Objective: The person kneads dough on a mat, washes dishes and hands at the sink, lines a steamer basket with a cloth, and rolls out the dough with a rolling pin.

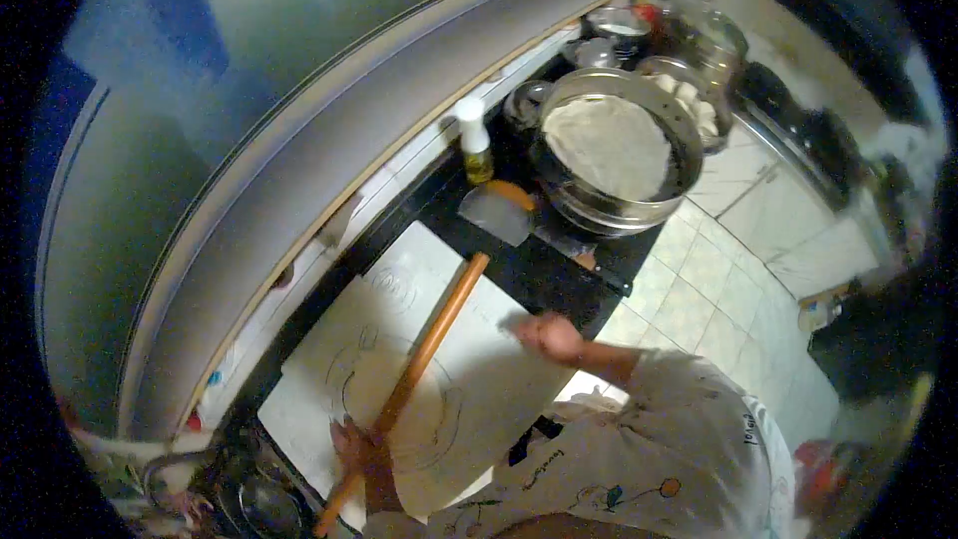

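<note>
Across a white mat (509, 379) printed with circles lies a long wooden rolling pin (439, 329). My left hand (364, 447) is on the lower part of the pin, fingers bent over it. A pale sheet, possibly thin dough, seems to lie under the pin, but it blends into the mat. Over the mat's right edge is my right hand (551, 338), away from the pin; its fingers are blurred. Beyond the mat stands a large round steel steamer (689, 165) with a flat pale round sheet (609, 145) inside.
A bottle with a white top (472, 135), an orange-handled scraper (499, 212) and a dark-handled knife (609, 277) lie between mat and steamer. Behind are a bowl of pale folded pieces (694, 105) and a glass-like container (714, 45). Dark pans (264, 499) sit at lower left.
</note>
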Motion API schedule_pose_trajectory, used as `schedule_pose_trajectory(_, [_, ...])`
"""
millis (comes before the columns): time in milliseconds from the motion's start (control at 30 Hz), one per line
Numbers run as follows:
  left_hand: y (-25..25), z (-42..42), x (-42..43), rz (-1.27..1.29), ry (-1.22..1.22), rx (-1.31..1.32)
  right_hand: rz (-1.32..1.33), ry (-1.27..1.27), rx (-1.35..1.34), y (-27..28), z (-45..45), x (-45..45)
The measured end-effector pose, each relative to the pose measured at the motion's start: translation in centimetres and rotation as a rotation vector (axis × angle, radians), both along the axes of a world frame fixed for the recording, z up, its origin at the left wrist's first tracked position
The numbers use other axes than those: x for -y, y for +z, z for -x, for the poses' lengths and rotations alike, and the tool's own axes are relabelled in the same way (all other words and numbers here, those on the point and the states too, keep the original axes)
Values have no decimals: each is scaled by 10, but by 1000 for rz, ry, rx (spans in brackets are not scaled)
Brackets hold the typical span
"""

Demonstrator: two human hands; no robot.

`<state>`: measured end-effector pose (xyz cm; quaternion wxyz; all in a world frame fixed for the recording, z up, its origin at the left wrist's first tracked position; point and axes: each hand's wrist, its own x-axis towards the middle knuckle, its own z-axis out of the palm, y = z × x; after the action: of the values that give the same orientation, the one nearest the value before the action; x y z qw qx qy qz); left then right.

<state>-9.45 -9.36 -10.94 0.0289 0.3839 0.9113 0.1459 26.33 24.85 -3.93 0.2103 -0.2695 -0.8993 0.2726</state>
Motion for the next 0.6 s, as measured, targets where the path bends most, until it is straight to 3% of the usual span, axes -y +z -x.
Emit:
schedule_pose_trajectory(33, [-6, 8, -3, -19, 71, 129, 115, 62, 125, 7, -17, 21])
schedule_pose_trajectory(67, [11, -5, -18, -39, 79, 36, 226, 127, 249, 15, -38, 36])
schedule_pose_trajectory(133, [27, -21, -28, -46, 44, -70, 773, 178, 387, 35, -75, 61])
schedule_pose_trajectory(167, [30, -23, -29, -31, 30, -103, 829, 232, 455, 28, -99, 70])
schedule_pose_trajectory(200, [32, -24, -29, -14, 28, -129, 802, 300, 513, 16, -125, 77])
schedule_pose_trajectory(267, [37, -25, -31, 32, 31, -194, 449, 357, 543, -12, -182, 81])
schedule_pose_trajectory(333, [54, -32, -37, 103, 33, -310, 310, 153, 512, 11, -221, 62])
schedule_pose_trajectory(400, [83, -54, -48, 195, 32, -507, 390, -216, 354, 75, -230, 12])
schedule_pose_trajectory(500, [121, -99, -75, 329, 63, -849, 116, -578, 36, 116, -238, -89])
schedule_pose_trajectory(533, [110, -102, -82, 247, 92, -882, 31, -658, -121, 125, -241, -128])
schedule_pose_trajectory(567, [133, -133, -105, 423, 186, -806, -94, -646, -177, 135, -244, -170])
schedule_pose_trajectory(600, [134, -145, -114, 362, 206, -710, -219, -633, -232, 144, -247, -215])
